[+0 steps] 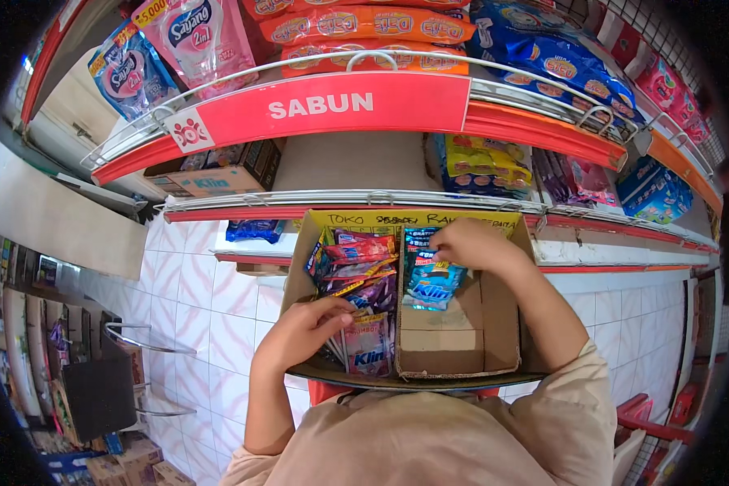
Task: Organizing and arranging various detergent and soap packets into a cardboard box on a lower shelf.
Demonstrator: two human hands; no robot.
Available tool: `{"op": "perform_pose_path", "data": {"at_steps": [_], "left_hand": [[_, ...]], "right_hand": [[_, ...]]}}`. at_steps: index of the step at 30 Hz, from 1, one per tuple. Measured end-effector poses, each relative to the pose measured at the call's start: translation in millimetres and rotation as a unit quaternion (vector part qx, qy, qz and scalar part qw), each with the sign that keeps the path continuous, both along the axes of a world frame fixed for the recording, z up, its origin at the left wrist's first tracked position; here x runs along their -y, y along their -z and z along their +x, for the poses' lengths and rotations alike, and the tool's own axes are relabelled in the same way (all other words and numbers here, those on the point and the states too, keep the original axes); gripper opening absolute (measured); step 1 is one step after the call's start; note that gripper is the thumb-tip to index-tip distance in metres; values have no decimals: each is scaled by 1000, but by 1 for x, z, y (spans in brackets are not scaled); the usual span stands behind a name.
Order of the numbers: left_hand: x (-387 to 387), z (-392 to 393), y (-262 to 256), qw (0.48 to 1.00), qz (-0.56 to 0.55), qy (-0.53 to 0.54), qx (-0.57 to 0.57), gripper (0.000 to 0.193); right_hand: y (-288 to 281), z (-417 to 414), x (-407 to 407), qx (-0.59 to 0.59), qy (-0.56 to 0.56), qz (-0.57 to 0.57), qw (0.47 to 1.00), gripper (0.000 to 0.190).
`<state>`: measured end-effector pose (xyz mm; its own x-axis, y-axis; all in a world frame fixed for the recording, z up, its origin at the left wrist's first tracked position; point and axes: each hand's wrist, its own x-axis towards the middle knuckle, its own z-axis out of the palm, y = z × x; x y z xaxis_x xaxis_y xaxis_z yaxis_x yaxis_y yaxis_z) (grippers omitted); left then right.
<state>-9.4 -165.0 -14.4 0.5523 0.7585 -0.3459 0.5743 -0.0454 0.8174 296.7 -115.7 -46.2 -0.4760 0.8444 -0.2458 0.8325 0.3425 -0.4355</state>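
A yellow-edged cardboard box (297, 255) sits before my body. Its left half holds a loose heap of red and purple detergent sachets (364, 267), with a pink So Klin sachet (367, 346) facing up at the near end. A smaller open carton (492, 322) fills the right half. Inside it, at the left, lie blue detergent sachets (431, 288). My right hand (471, 243) pinches the top of one of these. My left hand (313, 331) is over the heap, its thumb and forefinger beside the sachets; whether it grips any is unclear.
A shelf with a red sign (334, 103) carries orange detergent packs (370, 24), blue packs (559, 61) and pink pouches (200, 42). Lower down are a carton of packs (212, 173) and yellow packs (486, 158). Curved metal bars (152, 340) stick out at left above the tiled floor (206, 291).
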Motion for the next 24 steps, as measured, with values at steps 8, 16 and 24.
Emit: {"op": "perform_pose_path", "data": {"at_steps": [8, 16, 24], "left_hand": [[3, -15, 33, 988, 66, -63, 128, 33], [-2, -3, 20, 988, 105, -108, -40, 58], [-35, 8, 13, 951, 77, 42, -297, 64]], "right_hand": [[27, -22, -4, 83, -20, 110, 990, 17], [11, -20, 1, 62, 7, 159, 985, 18], [4, -22, 3, 29, -6, 173, 985, 22]]}}
